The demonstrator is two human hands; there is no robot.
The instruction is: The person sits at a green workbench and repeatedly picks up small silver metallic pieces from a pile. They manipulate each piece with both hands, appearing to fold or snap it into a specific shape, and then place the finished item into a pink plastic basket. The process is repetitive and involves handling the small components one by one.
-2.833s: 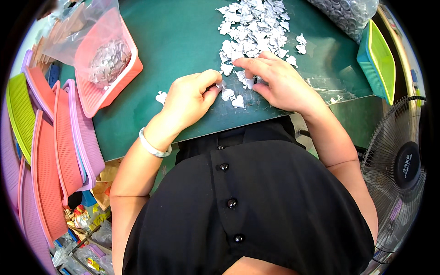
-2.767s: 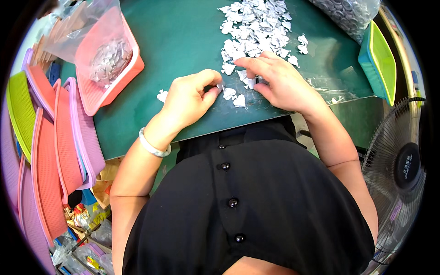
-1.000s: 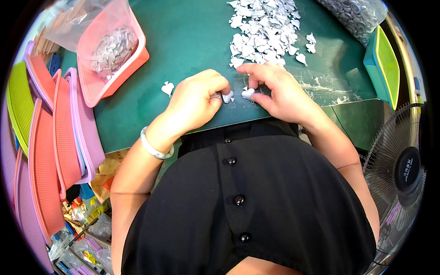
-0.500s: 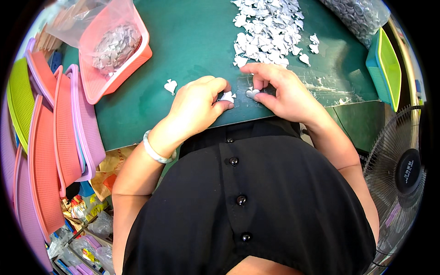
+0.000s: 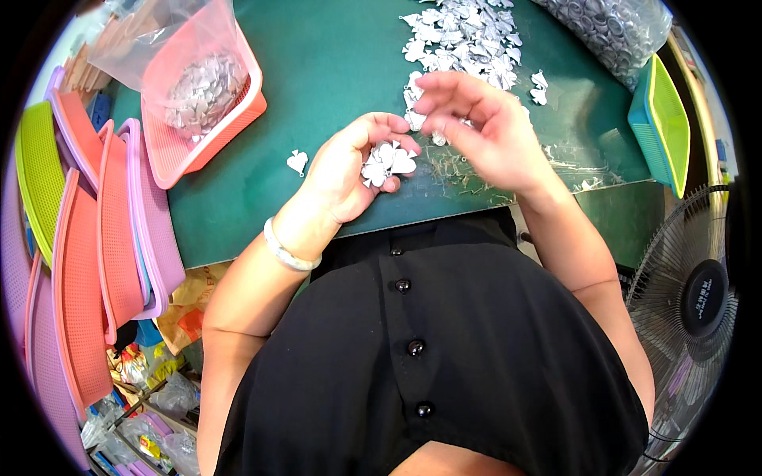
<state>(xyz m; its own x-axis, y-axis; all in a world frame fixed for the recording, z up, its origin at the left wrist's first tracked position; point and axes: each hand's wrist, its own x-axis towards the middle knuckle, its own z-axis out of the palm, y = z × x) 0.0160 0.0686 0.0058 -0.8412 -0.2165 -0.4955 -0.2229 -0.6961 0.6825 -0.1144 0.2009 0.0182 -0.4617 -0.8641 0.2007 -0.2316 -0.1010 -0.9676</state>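
Your left hand sits just past the near worktop edge, palm cupped around a small clutch of flat white heart-shaped pieces, fanned out with no clear long axis. Your right hand hovers beside it, fingers loosely spread, gripping nothing. One stray piece lies left on open green; the big pile is farther back.

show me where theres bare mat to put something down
Bare green mat lies between the orange basket and the pile of white pieces, with one stray piece. Crowded around both hands and by the teal basket.
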